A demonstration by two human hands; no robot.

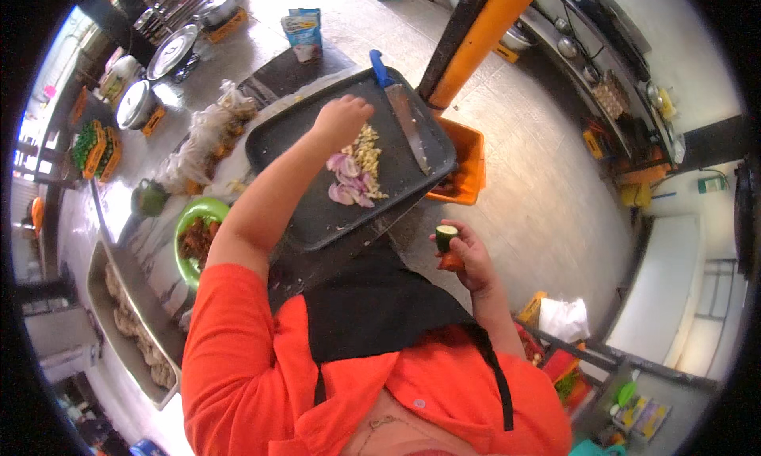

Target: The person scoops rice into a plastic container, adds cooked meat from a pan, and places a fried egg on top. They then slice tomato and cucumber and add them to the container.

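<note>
My left hand (345, 117) hovers over a dark grey tray (306, 218), palm down with fingers bent. Its fingertips are turned away, so I cannot tell whether they hold anything. Just below that hand, chopped pale garlic (370, 152) lies heaped beside sliced purple onion (351, 185). A wide-bladed knife (407, 123) with a blue handle rests along the tray's right side, its handle over the far rim. Off the tray's near right corner, my right hand (472, 257) grips a cut cucumber-like piece (446, 239), pale face up, and an orange carrot-like piece (452, 261).
An orange bin (472, 164) stands right of the tray, near an orange post (475, 45). To the left are a green bowl (180, 248) of browned food, a metal pan (107, 319) of raw meat and knotted plastic bags (202, 147). A blue packet (304, 31) stands beyond.
</note>
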